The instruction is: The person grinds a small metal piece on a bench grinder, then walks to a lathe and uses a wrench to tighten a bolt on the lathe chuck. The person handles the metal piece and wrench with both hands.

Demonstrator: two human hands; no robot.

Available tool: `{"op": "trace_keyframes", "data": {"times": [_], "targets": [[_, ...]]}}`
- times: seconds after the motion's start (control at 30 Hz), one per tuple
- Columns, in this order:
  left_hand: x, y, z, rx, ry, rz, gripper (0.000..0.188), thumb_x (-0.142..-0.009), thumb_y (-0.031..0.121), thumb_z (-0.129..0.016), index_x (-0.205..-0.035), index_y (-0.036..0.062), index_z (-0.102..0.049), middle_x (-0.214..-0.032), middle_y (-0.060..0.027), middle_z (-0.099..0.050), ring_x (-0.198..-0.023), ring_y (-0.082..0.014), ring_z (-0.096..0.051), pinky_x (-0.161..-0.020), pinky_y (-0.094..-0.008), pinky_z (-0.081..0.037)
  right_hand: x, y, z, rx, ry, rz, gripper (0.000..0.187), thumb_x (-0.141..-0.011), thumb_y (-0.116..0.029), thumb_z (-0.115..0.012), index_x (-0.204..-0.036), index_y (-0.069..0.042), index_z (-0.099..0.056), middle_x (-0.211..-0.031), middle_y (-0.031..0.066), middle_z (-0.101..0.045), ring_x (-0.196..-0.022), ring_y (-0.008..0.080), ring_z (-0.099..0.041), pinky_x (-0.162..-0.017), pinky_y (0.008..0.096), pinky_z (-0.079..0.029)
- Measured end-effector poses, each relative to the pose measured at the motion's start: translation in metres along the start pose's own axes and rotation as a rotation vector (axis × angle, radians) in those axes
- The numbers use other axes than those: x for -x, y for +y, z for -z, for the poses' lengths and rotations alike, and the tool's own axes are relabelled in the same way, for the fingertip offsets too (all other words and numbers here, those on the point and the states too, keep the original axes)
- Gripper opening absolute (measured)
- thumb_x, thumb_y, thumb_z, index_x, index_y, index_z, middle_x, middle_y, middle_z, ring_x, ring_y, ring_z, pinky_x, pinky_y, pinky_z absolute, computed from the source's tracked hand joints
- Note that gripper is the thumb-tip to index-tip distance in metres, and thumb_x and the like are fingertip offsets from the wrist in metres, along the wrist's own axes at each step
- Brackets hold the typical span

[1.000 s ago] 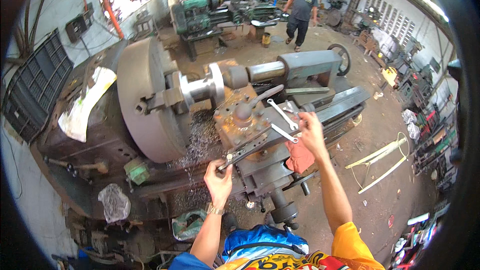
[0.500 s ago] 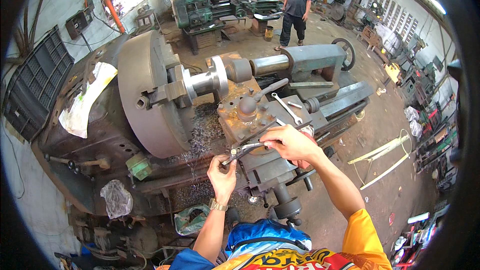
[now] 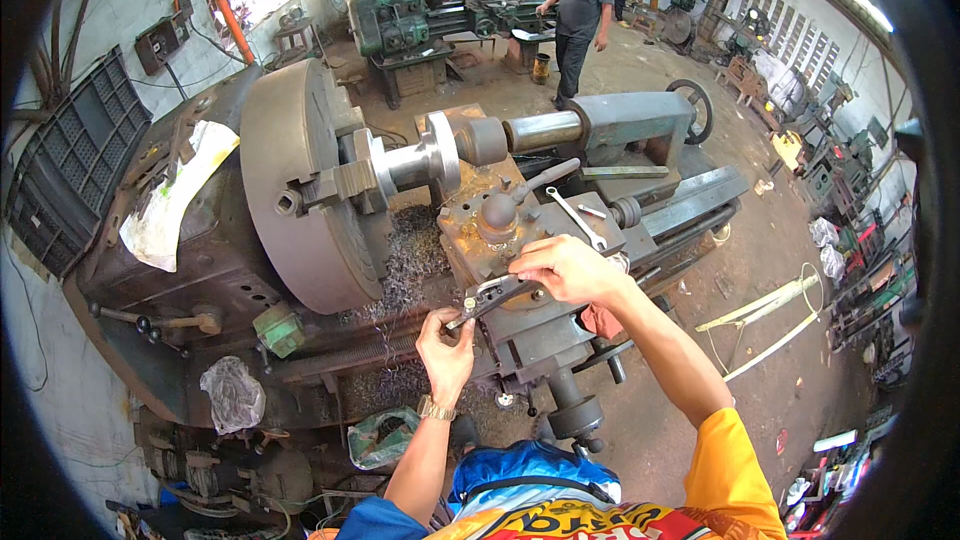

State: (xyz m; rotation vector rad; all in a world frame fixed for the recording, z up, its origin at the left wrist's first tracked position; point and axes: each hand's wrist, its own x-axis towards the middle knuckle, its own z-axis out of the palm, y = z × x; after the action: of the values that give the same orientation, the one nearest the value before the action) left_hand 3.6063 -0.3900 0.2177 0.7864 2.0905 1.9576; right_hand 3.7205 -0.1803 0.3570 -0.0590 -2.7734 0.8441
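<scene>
Gripping a dark bar (image 3: pixel 503 300) at a lathe (image 3: pixel 305 185)
Left hand (image 3: pixel 445 353) pinches its end; right hand (image 3: pixel 563 270) holds a silver tool (image 3: pixel 495 285) (partly hidden).

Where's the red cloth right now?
The red cloth shows right of centre in the head view, just below the right hand, above the dark crank handle.

R hand (image 3: pixel 568 272) now at dark bar (image 3: pixel 503 301); bkgd person (image 3: pixel 580 8) further L
</scene>
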Motion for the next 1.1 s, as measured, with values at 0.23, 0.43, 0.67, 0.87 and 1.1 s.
{"op": "trace_keyframes", "data": {"times": [0.23,0.43,0.67,0.87,1.1], "targets": [[0.003,-0.002,0.000,0.004,-0.006,-0.029,0.019,-0.083,0.001,-0.078,-0.097,-0.0010,-0.065,-0.090,-0.0024,-0.065,-0.072,-0.0061,-0.053,-0.065,-0.0239,-0.046,0.013,-0.032,-0.009,-0.119,0.043,-0.219,0.019,-0.090,-0.010,-0.068,-0.105,0.001,-0.072,-0.098,0.0242,-0.070,-0.092,0.0410,-0.068,-0.078,0.0437,-0.055],[0.001,-0.001,0.001,-0.037,0.001,-0.041,0.019,-0.084,0.003,-0.078,-0.097,-0.0017,-0.064,-0.092,-0.0039,-0.066,-0.077,-0.0077,-0.057,-0.068,-0.0255,-0.048,0.020,-0.036,-0.007,-0.167,-0.062,-0.406,0.019,-0.094,-0.015,-0.062,-0.093,-0.001,-0.074,-0.081,0.0222,-0.070,-0.080,0.0416,-0.069,-0.072,0.0458,-0.053],[-0.001,0.002,0.001,-0.060,0.027,-0.061,0.019,-0.077,-0.001,-0.077,-0.091,-0.0004,-0.064,-0.091,-0.0097,-0.068,-0.079,-0.0189,-0.064,-0.070,-0.0303,-0.051,0.022,-0.058,-0.032,0.035,-0.010,-0.463,0.035,-0.101,-0.027,-0.055,-0.084,0.000,-0.068,-0.073,0.0240,-0.066,-0.071,0.0444,-0.067,-0.064,0.0502,-0.052],[-0.003,0.008,0.003,-0.051,0.010,-0.045,0.019,-0.075,-0.003,-0.079,-0.086,-0.0010,-0.064,-0.088,-0.0116,-0.068,-0.080,-0.0228,-0.067,-0.075,-0.0327,-0.053,0.015,-0.021,-0.010,-0.793,-0.556,-0.567,0.045,-0.108,-0.039,-0.045,-0.085,-0.002,-0.058,-0.055,0.0009,-0.050,-0.045,0.0104,-0.046,-0.044,0.0288,-0.037],[-0.005,-0.001,0.003,0.034,0.017,-0.094,0.019,-0.075,0.000,-0.081,-0.085,-0.0016,-0.064,-0.089,-0.0136,-0.070,-0.083,-0.0267,-0.068,-0.079,-0.0349,-0.053,0.033,-0.031,-0.032,-1.000,-0.270,-0.657,0.041,-0.109,-0.041,-0.045,-0.086,-0.008,-0.055,-0.060,-0.0078,-0.036,-0.048,0.0051,-0.033,-0.044,0.0248,-0.027]]}}
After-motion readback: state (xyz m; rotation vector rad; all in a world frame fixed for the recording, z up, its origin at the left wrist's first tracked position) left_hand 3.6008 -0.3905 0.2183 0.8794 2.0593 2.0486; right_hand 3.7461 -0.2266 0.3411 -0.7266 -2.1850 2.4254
